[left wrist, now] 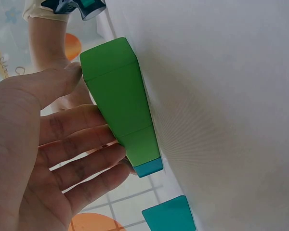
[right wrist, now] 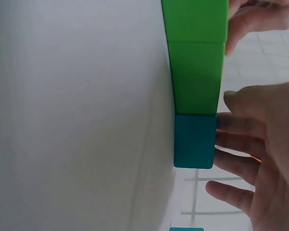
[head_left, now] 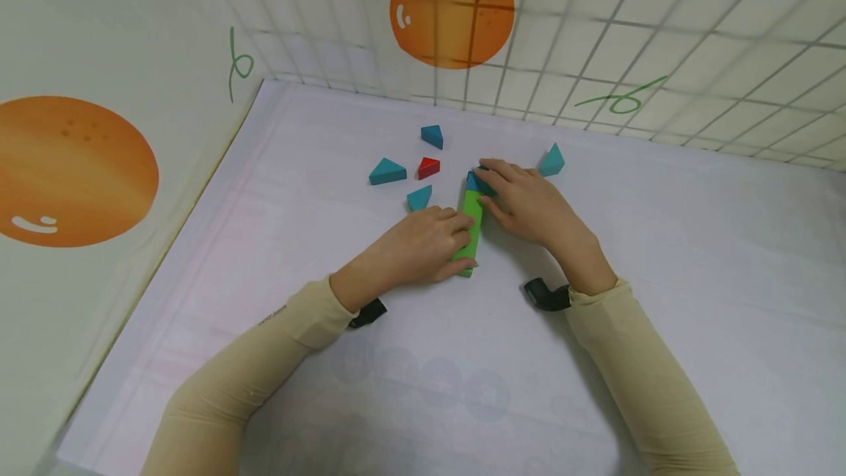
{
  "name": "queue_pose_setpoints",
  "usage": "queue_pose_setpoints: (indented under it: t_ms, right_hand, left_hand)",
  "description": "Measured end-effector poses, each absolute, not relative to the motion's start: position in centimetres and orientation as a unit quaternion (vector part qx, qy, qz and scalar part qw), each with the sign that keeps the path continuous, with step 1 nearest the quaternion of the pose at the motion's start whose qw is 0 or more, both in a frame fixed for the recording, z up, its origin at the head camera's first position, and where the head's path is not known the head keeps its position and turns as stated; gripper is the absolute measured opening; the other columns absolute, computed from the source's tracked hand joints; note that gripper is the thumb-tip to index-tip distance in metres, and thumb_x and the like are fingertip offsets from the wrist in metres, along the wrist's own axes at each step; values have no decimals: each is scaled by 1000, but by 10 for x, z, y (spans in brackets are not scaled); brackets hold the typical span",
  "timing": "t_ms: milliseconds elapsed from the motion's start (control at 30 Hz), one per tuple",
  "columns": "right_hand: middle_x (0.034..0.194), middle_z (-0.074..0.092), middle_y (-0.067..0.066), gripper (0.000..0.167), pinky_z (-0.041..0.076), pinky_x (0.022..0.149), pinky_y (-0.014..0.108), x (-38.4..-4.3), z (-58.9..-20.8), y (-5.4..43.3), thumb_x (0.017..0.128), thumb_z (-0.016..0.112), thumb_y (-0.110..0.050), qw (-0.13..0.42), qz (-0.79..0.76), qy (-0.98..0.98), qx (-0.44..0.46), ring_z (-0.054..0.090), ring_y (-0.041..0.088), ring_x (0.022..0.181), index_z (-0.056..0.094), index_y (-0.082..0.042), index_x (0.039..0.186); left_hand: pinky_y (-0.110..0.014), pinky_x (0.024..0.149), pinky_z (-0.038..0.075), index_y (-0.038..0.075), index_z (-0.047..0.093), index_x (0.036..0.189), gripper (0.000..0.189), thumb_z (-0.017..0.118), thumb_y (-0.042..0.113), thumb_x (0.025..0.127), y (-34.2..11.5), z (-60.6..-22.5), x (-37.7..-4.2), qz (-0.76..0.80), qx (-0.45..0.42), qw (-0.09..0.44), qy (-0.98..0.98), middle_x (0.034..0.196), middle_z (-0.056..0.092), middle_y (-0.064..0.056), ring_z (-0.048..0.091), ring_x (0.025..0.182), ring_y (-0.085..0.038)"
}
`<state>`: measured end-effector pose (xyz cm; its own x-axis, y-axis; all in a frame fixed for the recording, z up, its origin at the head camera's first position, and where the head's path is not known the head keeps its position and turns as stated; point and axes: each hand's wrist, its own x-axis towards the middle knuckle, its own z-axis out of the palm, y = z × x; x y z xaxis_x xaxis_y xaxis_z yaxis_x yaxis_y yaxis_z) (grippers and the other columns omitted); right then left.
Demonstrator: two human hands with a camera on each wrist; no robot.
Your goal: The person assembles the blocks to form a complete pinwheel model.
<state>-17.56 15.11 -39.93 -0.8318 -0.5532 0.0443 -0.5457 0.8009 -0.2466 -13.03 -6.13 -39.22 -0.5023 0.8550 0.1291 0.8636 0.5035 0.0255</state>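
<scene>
Green blocks (head_left: pixel 470 225) lie end to end in a straight bar on the table, with a teal block (right wrist: pixel 195 141) flush against the far end. My left hand (head_left: pixel 428 244) rests along the bar's left side. Its extended fingers (left wrist: pixel 82 154) touch the green blocks, and the thumb is at the near end. At the far end my right hand (head_left: pixel 529 200) has its fingers (right wrist: pixel 238 139) against the teal block, with the thumb beside the adjoining green block. The right fingers partly cover the teal pieces in the head view.
Loose teal wedges (head_left: pixel 388 172) and a small red wedge (head_left: pixel 429 167) lie left of the bar. A teal triangle (head_left: pixel 551 160) stands beyond my right hand. Behind the white table (head_left: pixel 694 255) rises a gridded wall (head_left: pixel 595 28); dark wrist cameras (head_left: pixel 547 294) hang beneath both wrists.
</scene>
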Motion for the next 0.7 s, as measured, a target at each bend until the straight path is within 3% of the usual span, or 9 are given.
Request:
queue_pose_setpoints:
  t_ms: [300,700]
  right_hand:
    - [153,39,15,56,34,113,54,-179,-395,162,100,55,-26,3,-137,955,-262,40,37,139,38,-4,149]
    - [155,38,11,54,34,112,55,-177,-400,150,100,54,-34,20,-126,949,-290,36,32,143,44,-8,147]
  left_hand:
    - [-32,96,52,8,74,104,37,65,42,93,-61,-392,-130,-39,-496,46,-866,121,68,-9,65,107,-24]
    - [-32,96,52,8,74,105,37,64,42,93,-62,-394,-131,-38,-498,54,-865,121,68,-8,65,107,-22]
